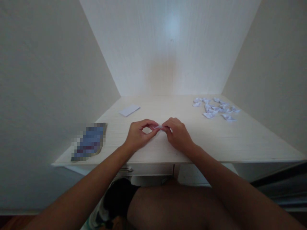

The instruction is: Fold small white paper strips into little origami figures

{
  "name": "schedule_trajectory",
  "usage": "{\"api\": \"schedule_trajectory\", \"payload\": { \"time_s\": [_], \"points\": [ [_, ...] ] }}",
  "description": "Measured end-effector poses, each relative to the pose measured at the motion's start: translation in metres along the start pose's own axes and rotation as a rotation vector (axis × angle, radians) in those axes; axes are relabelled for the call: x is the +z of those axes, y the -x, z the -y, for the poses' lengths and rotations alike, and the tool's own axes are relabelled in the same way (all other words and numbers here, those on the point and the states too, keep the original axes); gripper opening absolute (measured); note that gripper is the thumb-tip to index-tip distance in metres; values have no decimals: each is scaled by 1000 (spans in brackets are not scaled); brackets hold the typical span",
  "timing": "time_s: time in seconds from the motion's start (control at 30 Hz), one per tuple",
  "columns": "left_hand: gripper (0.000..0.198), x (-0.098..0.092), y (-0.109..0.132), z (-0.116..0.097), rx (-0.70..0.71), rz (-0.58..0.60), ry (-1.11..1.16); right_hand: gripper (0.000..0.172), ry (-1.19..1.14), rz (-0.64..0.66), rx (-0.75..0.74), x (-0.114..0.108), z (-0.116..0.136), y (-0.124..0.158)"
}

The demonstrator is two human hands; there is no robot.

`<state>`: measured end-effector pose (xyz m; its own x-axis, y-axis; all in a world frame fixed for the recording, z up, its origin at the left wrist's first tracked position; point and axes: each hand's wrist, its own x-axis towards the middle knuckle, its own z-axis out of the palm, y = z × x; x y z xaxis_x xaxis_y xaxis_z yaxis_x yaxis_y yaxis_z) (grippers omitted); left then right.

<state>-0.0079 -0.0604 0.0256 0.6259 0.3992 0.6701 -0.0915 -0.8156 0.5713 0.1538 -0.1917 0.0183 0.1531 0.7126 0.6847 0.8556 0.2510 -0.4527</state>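
Note:
My left hand (138, 134) and my right hand (177, 133) meet over the middle of a pale wooden desk (240, 140). Between their fingertips they pinch a small piece of white paper (158, 127), mostly hidden by the fingers. Both hands rest on or just above the desk top. A flat white paper slip (129, 110) lies to the far left of my left hand. A heap of several small folded white paper pieces (216, 108) lies at the far right of the desk.
A blurred blue and dark flat object (90, 142) lies near the desk's front left corner. Walls close the desk in on the left, back and right. A drawer front (148, 169) sits below the desk edge, above my knees.

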Motion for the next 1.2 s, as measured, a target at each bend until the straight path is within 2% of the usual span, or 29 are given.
{"api": "schedule_trajectory", "payload": {
  "time_s": [0.23, 0.43, 0.97, 1.2],
  "points": [
    [9, -1, -1, -9, 97, -67, -66, 21, 5, -117, -12, -5, -1, 0],
    [6, -1, -2, -11, 154, -83, -62, 25, 29, -119, -31, -6, 3, 0],
    [16, -1, -3, -11, 85, -70, -57, 23, 120, -96, -2, 0, 3, 3],
    [11, -1, -3, -6, 82, -48, -52, 19, 98, -97, 37, -1, 3, 3]
  ]
}}
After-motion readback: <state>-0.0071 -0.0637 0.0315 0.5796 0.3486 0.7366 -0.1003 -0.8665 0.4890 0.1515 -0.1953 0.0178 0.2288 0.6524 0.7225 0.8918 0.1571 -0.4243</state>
